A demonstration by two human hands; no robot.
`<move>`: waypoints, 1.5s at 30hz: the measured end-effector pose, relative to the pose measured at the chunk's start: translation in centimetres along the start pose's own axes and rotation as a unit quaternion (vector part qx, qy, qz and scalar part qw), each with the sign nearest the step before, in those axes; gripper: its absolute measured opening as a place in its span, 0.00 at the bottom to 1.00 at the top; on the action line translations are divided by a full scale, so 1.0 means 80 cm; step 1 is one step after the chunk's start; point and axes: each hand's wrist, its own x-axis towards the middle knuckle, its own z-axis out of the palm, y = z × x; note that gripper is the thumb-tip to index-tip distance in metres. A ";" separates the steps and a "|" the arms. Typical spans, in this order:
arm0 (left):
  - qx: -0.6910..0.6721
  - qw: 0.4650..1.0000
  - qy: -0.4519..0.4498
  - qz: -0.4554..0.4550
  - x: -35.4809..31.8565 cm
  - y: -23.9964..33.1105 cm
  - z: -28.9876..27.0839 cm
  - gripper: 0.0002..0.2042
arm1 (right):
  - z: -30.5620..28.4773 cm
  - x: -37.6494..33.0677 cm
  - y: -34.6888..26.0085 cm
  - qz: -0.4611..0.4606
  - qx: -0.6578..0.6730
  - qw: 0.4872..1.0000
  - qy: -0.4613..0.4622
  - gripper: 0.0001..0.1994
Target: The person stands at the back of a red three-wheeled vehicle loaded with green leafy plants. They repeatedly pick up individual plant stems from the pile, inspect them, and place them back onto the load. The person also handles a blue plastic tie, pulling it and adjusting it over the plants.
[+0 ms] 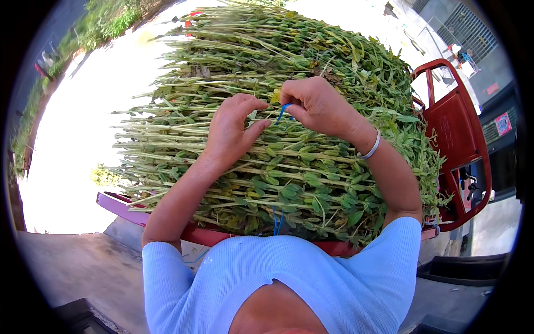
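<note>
A large heap of cut green stalks with leaves and pods [311, 172] lies crosswise before me, bare stalk ends to the left and leafy tops to the right. Over its middle, my right hand [320, 106] pinches a thin blue string [282, 113] between thumb and fingers. A short length of the string hangs below that grip. My left hand [235, 129] is close by on the left, its thumb and forefinger apart with a gap between them; I see nothing held there. More blue string [277, 220] shows at the heap's near side, just in front of my chest.
The heap rests on a red metal vehicle bed, whose near rail [208, 236] runs by my body. A red metal frame with a panel [453, 131] rises at the right. Concrete ground [72, 261] lies at the left, and a building with a barred window [470, 30] stands far right.
</note>
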 end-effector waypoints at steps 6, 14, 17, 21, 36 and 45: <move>-0.146 0.978 -0.137 0.054 0.024 -0.001 0.012 0.14 | 0.013 -0.008 -0.036 -0.101 -0.025 0.992 0.075 0.05; -0.239 0.948 -0.200 -0.060 0.023 -0.033 0.030 0.19 | 0.016 -0.063 -0.090 -0.114 -0.148 0.981 0.050 0.04; -0.223 0.954 -0.198 -0.046 0.027 -0.024 0.026 0.23 | 0.038 -0.120 -0.131 -0.147 -0.144 0.978 -0.028 0.07; -0.201 0.956 -0.212 -0.034 0.035 -0.023 0.032 0.24 | 0.113 -0.194 -0.140 -0.143 -0.223 0.957 -0.119 0.13; -0.177 0.961 -0.209 -0.029 0.045 -0.024 0.031 0.26 | 0.117 -0.168 -0.143 -0.067 -0.059 0.994 0.057 0.08; -0.001 0.965 -0.162 0.206 0.024 0.024 0.017 0.16 | 0.077 -0.093 -0.092 -0.032 0.049 0.966 0.251 0.02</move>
